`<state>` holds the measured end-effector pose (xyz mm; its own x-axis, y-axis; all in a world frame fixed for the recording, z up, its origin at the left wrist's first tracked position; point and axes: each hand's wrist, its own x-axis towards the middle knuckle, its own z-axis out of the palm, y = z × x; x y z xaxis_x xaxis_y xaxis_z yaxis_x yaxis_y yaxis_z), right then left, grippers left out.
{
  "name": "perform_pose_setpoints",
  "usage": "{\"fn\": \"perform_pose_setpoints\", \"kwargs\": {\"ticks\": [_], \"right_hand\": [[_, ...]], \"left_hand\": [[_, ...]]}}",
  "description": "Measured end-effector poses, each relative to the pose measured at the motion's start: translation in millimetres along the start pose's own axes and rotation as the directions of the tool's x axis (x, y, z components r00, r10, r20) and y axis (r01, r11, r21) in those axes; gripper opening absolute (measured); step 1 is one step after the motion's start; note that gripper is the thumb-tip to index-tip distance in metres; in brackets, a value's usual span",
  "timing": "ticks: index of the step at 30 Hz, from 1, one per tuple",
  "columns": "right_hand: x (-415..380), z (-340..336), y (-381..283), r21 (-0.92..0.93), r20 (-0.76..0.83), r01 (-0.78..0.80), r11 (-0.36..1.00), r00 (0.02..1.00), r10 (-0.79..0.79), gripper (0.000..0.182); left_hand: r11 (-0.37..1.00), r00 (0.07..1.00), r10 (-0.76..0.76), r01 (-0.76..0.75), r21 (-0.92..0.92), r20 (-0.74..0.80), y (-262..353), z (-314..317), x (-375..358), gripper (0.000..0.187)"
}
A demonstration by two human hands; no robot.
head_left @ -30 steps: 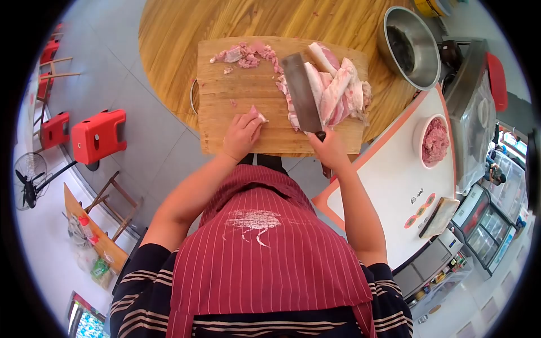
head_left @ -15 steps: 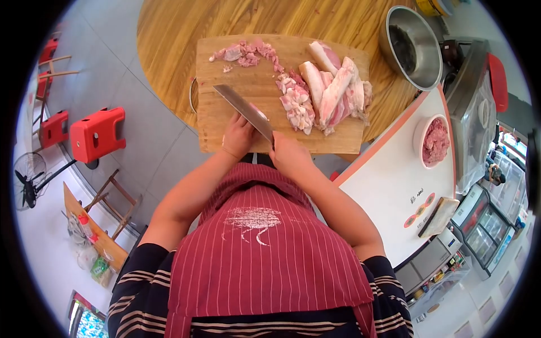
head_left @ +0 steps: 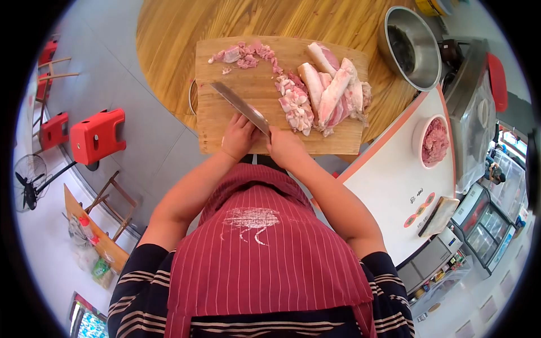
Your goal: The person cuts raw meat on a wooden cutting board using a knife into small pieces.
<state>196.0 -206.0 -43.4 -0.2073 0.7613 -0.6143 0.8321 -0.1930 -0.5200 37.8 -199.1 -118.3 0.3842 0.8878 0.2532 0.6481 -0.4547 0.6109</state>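
Note:
My right hand (head_left: pixel 285 147) is wrapped round the handle of a cleaver (head_left: pixel 234 100), whose blade slants to the upper left over the wooden cutting board (head_left: pixel 225 127). Close against the blade's near side is my left hand (head_left: pixel 240 137), fingers curled on a piece of meat mostly hidden by hand and blade. A pale sliver of that meat (head_left: pixel 256 111) shows past the blade. To the right lie a heap of cut fatty meat (head_left: pixel 295 106) and several thick strips of pork with skin (head_left: pixel 332 93). Small pink meat scraps (head_left: pixel 248 55) are scattered at the board's far left.
The board rests on a round wooden table (head_left: pixel 174 50). A steel bowl (head_left: pixel 434 62) stands at the far right. A white counter (head_left: pixel 377 186) on the right bears a bowl of minced meat (head_left: pixel 435 143). Red stools (head_left: pixel 93 138) stand on the floor to the left.
The cleaver and my right hand have shifted slightly to the left. My left hand stays in nearly the same spot beside the blade.

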Motion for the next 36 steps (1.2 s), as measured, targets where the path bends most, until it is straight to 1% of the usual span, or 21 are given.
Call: {"fn": "perform_pose_setpoints", "kwargs": {"ticks": [2,4,6,7,8,9,11,12,13,14,15,17,18,20,24,26,30,32,33,35,36], "right_hand": [[23,-3,-3,0.008,-0.034,0.02,1.0,0.999,-0.019,0.021],[38,-3,7,0.031,-0.059,0.197,0.98,0.979,-0.195,0.026],[31,-29,34,0.139,0.004,0.176,0.975,0.984,-0.178,0.031],[19,-44,46,0.256,0.049,0.01,0.967,0.999,-0.023,0.032],[8,-54,57,0.357,0.114,-0.156,0.921,0.986,0.123,0.032],[-1,-57,68,0.353,0.123,-0.161,0.922,0.985,0.124,0.032],[-18,-56,82,0.533,0.084,-0.287,0.796,0.954,0.287,0.03],[-29,-54,74,0.527,0.087,-0.291,0.799,0.953,0.29,0.03],[-40,-52,58,0.372,-0.074,-0.138,0.918,0.981,0.178,0.031],[-50,-48,44,0.183,-0.212,0.01,0.983,0.977,0.03,0.032],[-57,-42,36,0.182,-0.215,0.017,0.983,0.976,0.023,0.032],[-69,-31,22,0.025,-0.095,0.031,0.999,0.995,-0.028,0.032],[-73,-27,18,0.026,-0.095,0.033,0.999,0.995,-0.03,0.032],[-79,-22,12,-0.028,0.008,-0.061,0.998,0.998,0.061,0.028],[-53,-15,2,-0.012,0.052,-0.118,0.993,0.992,0.118,0.03],[-28,0,3,0.002,-0.003,-0.011,1.0,1.0,0.011,0.028],[-27,-9,3,0.006,0.002,0.063,0.998,0.998,-0.063,0.024],[-54,-18,8,-0.028,0.049,-0.037,0.999,0.998,0.038,0.024],[-63,-18,13,-0.033,0.056,-0.036,0.999,0.998,0.038,0.024],[-78,-14,22,-0.029,0.066,-0.117,0.993,0.991,0.119,0.024],[-75,-13,21,-0.03,0.07,-0.122,0.992,0.99,0.124,0.024]], "left_hand": [[0.997,0.998,0.041,-0.038,0.071,-0.045,1,0,2,0.028],[0.999,0.999,0.04,-0.039,0.029,-0.035,5,-5,3,0.026],[0.999,0.999,0.03,-0.031,-0.024,-0.027,7,-5,3,0.025],[0.998,0.994,0.009,-0.016,-0.058,-0.109,8,-2,1,0.023],[0.996,0.981,-0.018,0.0,-0.091,-0.191,8,0,-1,0.022],[0.996,0.981,-0.028,0.01,-0.093,-0.19,7,0,-2,0.022],[0.998,0.99,-0.005,-0.003,-0.056,-0.139,3,1,-4,0.023],[0.998,0.99,-0.011,0.002,-0.061,-0.141,3,2,-5,0.023],[0.999,0.993,-0.013,0.008,-0.051,-0.116,3,2,-5,0.024],[0.999,0.996,-0.013,0.009,-0.036,-0.093,3,2,-4,0.024],[0.999,0.995,-0.011,0.008,-0.031,-0.098,2,2,-3,0.024],[0.999,0.998,0.001,0.002,0.042,-0.07,3,2,-5,0.027],[0.999,0.998,0.001,0.002,0.045,-0.07,2,1,-4,0.027],[0.996,0.995,0.052,-0.047,0.072,-0.081,1,0,-4,0.035],[0.999,1.0,-0.012,0.013,0.044,-0.019,1,4,-8,0.043],[0.999,0.998,0.012,-0.01,0.041,-0.055,0,2,-6,0.045],[0.998,0.999,0.007,-0.004,0.067,-0.047,-3,6,-9,0.044],[0.999,0.998,-0.015,0.018,0.048,-0.067,1,3,-6,0.043],[0.999,0.997,-0.023,0.026,0.046,-0.068,0,3,-6,0.043],[0.999,0.999,-0.047,0.046,0.025,0.02,0,3,-8,0.041],[0.999,0.998,-0.05,0.049,0.02,0.023,1,3,-6,0.041]]}}
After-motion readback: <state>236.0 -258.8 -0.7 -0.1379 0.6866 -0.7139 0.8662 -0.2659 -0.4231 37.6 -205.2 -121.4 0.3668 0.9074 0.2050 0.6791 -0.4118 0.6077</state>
